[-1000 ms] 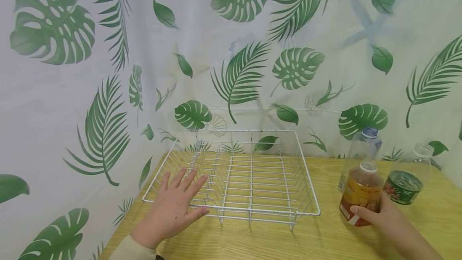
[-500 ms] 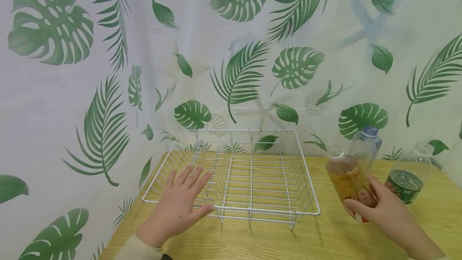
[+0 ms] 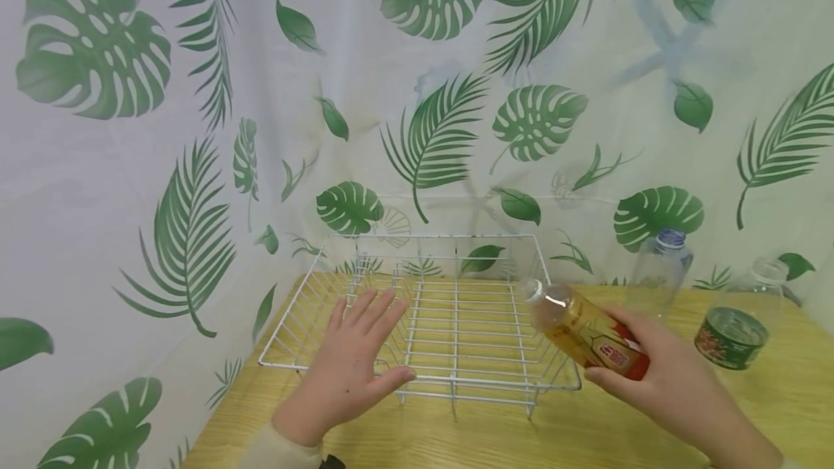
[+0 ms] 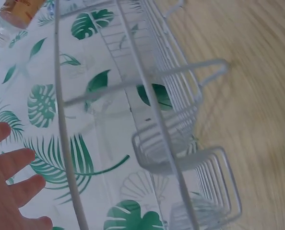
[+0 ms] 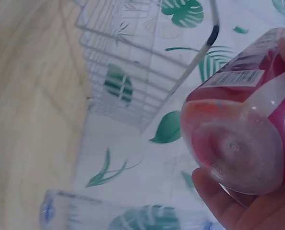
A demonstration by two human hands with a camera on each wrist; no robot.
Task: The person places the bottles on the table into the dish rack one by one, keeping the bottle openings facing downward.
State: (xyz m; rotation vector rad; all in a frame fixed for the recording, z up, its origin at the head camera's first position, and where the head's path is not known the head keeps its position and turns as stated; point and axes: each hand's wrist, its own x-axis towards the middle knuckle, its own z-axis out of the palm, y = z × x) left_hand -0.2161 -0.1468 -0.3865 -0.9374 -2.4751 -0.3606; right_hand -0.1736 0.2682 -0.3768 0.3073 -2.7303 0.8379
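Observation:
In the head view my right hand (image 3: 680, 386) grips a plastic drink bottle (image 3: 593, 333) with a yellow and red label round its lower part. The bottle tilts, its clear neck pointing up and left above the right side of a white wire dish rack (image 3: 456, 381). Its round base (image 5: 234, 146) faces the right wrist camera, with fingers curled beneath. My left hand (image 3: 352, 375) hovers with spread fingers at the rack's front left; whether it touches the wire I cannot tell. The left wrist view shows those fingers (image 4: 13, 163) holding nothing, beside the rack's rim.
Behind my right hand stands a clear bottle (image 3: 659, 273) with a bluish neck. Farther right is a green tin (image 3: 731, 339), with a clear bottle (image 3: 765, 284) close behind it. All rest on a wooden table (image 3: 495, 440) against leaf-print curtains (image 3: 573, 35).
My right hand has lifted the labelled bottle off the table, moved it left and tipped its neck left toward the rack. My left hand has shifted slightly right, still spread.

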